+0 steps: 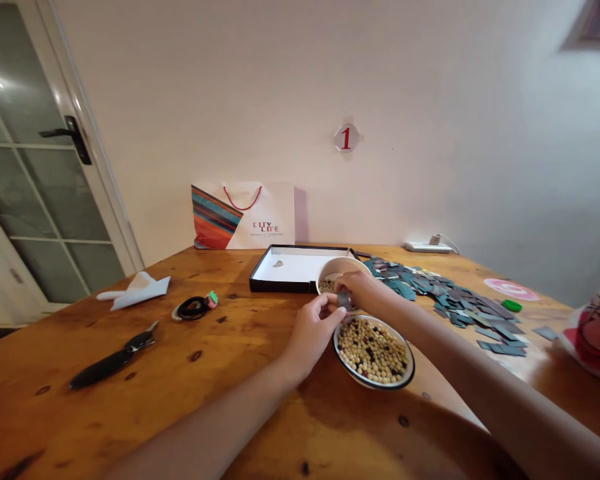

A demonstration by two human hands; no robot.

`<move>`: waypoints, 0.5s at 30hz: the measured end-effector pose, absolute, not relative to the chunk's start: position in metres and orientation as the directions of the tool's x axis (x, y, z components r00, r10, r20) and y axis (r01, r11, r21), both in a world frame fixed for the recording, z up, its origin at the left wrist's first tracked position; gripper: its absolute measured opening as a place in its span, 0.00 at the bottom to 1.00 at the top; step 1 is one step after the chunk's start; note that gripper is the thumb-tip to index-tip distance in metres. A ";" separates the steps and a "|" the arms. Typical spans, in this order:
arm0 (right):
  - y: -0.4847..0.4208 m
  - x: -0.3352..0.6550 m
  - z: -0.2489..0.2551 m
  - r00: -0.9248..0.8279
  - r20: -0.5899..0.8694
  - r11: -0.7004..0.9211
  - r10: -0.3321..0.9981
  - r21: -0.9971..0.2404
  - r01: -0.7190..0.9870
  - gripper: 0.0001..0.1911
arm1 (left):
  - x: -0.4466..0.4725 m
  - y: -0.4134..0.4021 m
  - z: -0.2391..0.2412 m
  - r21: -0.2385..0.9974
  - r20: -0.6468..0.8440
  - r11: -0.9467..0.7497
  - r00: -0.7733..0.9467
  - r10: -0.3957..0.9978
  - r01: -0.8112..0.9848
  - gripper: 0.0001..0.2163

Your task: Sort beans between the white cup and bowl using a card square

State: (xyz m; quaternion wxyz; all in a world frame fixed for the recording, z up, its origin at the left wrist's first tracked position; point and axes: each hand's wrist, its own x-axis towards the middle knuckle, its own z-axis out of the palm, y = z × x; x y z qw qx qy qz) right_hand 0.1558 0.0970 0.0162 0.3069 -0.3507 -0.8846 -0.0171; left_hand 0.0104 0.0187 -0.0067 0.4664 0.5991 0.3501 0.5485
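A white bowl with a dark rim (406, 380) holds several pale and dark beans and sits on the wooden table (130, 413) in front of me. Behind it stands a smaller white bowl (339, 268) with some beans inside. My left hand (311, 331) and my right hand (364, 288) meet just above the near bowl's far rim. Between their fingertips is a small dark grey card (345, 301); both hands pinch it.
A shallow black-edged box (296, 267) lies behind the bowls. A spread of several dark grey cards (455, 300) covers the table to the right. At left lie black scissors (113, 363), a tape roll (194, 307), white paper (136, 290). A paper bag (243, 215) leans on the wall.
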 end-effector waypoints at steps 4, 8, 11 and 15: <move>0.086 0.158 0.023 -0.479 0.628 0.737 0.613 -0.236 0.634 0.05 | 0.010 0.021 -0.005 0.955 0.291 -0.279 0.128 0.948 -0.106 0.08; 0.074 0.155 0.028 -0.305 0.684 0.690 0.663 -0.401 0.603 0.03 | 0.010 0.020 0.000 0.960 0.194 -0.163 0.121 0.974 -0.229 0.09; 0.069 0.149 0.030 -0.192 0.636 0.645 0.748 -0.625 0.440 0.08 | 0.010 0.018 0.002 0.950 0.125 -0.082 0.126 0.984 -0.303 0.09; 0.066 0.142 0.028 -0.209 0.512 0.549 0.833 -0.811 0.201 0.13 | 0.010 0.017 0.004 0.938 0.124 -0.061 0.166 0.978 -0.341 0.08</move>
